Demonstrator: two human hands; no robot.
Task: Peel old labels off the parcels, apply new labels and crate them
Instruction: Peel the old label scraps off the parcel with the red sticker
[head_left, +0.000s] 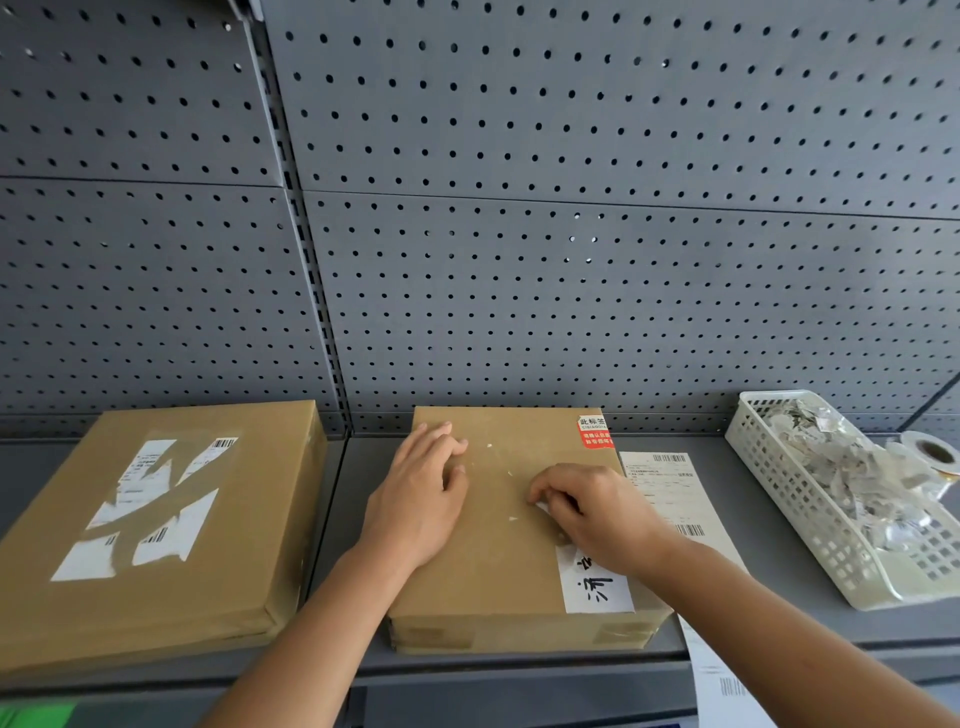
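Note:
A flat brown parcel lies on the grey shelf in front of me. My left hand rests flat on its top, fingers spread. My right hand pinches a small white scrap of old label against the parcel's top. A white label with black handwritten characters sticks near the parcel's front right corner, partly under my wrist. A red sticker sits at the far right corner. A second brown parcel with torn white label remains lies to the left.
A printed label sheet with barcodes lies right of the centre parcel, reaching past the shelf edge. A white slotted basket full of peeled label scraps stands at the right, a tape roll behind it. A grey pegboard wall backs the shelf.

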